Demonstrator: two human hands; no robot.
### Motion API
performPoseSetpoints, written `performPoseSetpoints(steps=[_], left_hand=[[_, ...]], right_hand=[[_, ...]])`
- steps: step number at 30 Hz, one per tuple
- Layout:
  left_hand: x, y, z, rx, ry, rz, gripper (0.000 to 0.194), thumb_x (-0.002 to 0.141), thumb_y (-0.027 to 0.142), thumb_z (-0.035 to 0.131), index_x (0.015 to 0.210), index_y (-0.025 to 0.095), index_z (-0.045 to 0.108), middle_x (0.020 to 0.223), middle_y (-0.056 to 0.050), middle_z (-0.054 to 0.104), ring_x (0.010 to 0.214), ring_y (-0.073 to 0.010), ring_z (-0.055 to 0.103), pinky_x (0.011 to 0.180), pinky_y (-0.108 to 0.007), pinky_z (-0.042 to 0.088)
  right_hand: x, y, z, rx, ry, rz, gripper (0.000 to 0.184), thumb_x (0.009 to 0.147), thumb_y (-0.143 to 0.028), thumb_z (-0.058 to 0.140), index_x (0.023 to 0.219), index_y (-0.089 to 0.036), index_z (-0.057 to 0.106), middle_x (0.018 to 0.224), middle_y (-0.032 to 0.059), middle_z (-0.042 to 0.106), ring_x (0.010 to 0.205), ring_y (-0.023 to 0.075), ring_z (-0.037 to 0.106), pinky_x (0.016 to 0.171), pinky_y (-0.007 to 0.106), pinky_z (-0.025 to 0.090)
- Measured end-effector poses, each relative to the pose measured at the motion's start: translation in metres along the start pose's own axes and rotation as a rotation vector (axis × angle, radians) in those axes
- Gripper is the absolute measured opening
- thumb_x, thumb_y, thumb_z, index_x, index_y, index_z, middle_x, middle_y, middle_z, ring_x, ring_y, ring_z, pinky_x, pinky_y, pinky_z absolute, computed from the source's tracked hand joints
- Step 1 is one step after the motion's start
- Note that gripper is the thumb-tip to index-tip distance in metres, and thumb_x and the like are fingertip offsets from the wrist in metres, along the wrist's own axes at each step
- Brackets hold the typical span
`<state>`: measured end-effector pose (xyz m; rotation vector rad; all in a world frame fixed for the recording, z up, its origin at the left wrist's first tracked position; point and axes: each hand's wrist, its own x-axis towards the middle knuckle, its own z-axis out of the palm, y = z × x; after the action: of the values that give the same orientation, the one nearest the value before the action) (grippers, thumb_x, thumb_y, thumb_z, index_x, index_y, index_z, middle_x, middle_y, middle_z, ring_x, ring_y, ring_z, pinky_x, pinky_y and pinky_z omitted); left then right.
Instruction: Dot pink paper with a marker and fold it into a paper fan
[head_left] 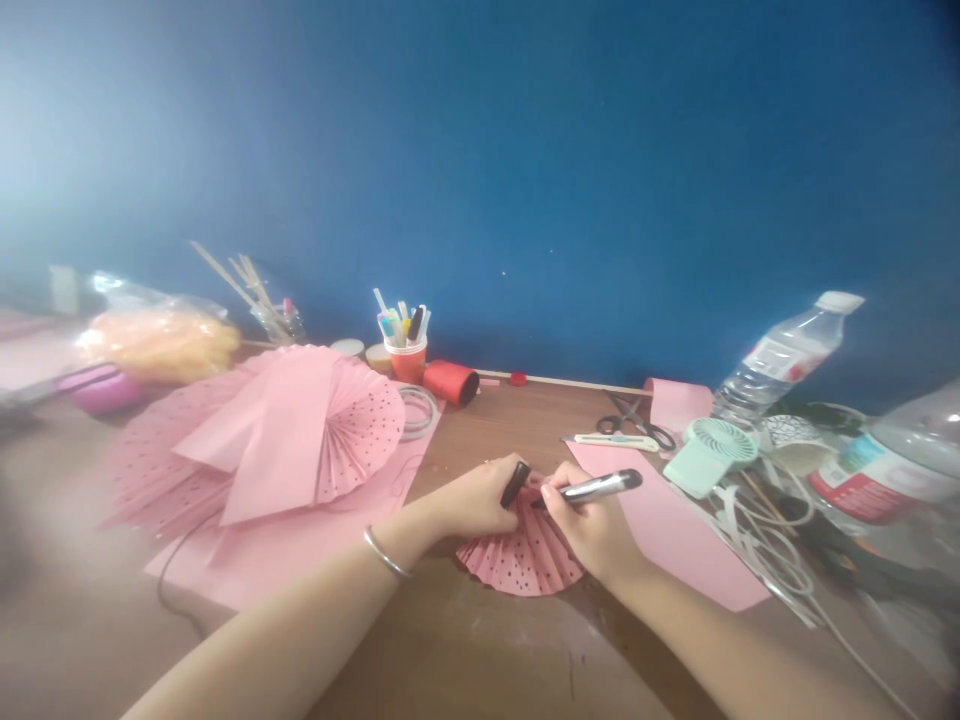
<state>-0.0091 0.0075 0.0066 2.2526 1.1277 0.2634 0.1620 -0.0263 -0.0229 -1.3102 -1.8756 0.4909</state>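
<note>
A small pleated pink paper fan (523,562) with dark dots lies on the wooden table in front of me. My left hand (484,502), with a silver bangle on the wrist, rests at the fan's upper left edge. Its fingers are closed around a black marker cap (515,484). From the right, my right hand (592,528) grips a silver and black marker (600,487), its tip down at the fan's upper part. Whether the tip touches the paper I cannot tell. Left of my hands, larger dotted pink fans (367,430) lie under folded pink strips (281,430).
At the back stand a cup of pens (409,360) and a red thread spool (450,382). On the right are scissors (628,422), a utility knife (611,441), a mint handheld fan (709,455), white cables (765,550), pink paper (675,525) and plastic bottles (787,350).
</note>
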Motion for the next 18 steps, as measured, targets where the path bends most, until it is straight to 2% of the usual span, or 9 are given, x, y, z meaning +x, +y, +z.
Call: performPoseSetpoints(steps=[11,15,18], left_hand=[[0.000,0.000,0.001,0.015,0.037,0.034,0.021,0.058,0.013,0.044,0.076,0.021,0.038,0.077,0.001,0.052,0.067,-0.0152,0.049,0.052,-0.024,0.032],[-0.002,0.000,0.001,-0.009,0.019,-0.001,0.027,0.058,0.013,0.049,0.083,0.020,0.042,0.082,0.000,0.054,0.071,-0.0163,0.052,0.056,-0.025,0.036],[-0.002,0.000,0.001,-0.160,0.033,0.006,0.026,0.066,0.017,0.050,0.091,0.021,0.045,0.093,0.000,0.057,0.082,-0.0167,0.053,0.067,-0.026,0.040]], right_hand=[[0.003,0.000,0.003,-0.027,-0.037,-0.002,0.020,0.077,-0.024,0.045,0.059,-0.020,0.038,0.054,-0.0031,0.045,0.054,0.0129,0.045,0.053,0.024,0.032],[0.001,-0.001,-0.004,0.081,0.059,0.029,0.017,0.079,-0.027,0.045,0.063,-0.020,0.044,0.056,-0.0020,0.047,0.055,0.0131,0.045,0.054,0.025,0.035],[0.004,-0.006,-0.017,0.148,0.174,0.052,0.019,0.079,-0.030,0.046,0.063,-0.020,0.046,0.055,-0.0025,0.046,0.053,0.0124,0.045,0.054,0.025,0.036]])
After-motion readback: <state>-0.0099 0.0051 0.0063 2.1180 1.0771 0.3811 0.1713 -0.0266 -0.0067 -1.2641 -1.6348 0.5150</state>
